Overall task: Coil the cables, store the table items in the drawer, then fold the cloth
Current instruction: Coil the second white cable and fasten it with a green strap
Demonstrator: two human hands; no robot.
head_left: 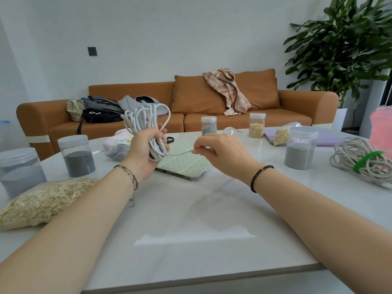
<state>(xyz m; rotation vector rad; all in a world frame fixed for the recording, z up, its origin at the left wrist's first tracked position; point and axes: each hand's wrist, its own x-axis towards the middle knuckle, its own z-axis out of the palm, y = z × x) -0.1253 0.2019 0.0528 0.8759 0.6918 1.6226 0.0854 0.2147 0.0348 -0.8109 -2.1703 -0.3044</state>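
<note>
The white cable (pixel 146 126) is held as a bundle of long loops in the left hand (pixel 144 153). The fingers and thumb are curled tightly round the lower part of the bundle. The tops of the loops stand up above the fist, and the bottoms stick out just below it.

From the foot of the bundle a single loose strand is led to the right. There it is pinched between the thumb and fingertips of the right hand (pixel 220 153) (the remaining fingers are loosely curled in). Both hands are raised above the table (pixel 191 219), near each other but apart, joined only by that short strand.

The left forearm is stretched forward from the lower left, with the palm turned toward the right hand. The right forearm is brought in from the lower right, with the back of the hand turned upward.

Beneath the hands a tablet (pixel 186 166) in a pale green dotted case is laid flat on the table. A second cable (pixel 352 160), coiled and bound with a green tie (pixel 368 161), is seen at the table's right edge, well apart from both hands. A bag of oats (pixel 42 200) is seen on the left.
</note>
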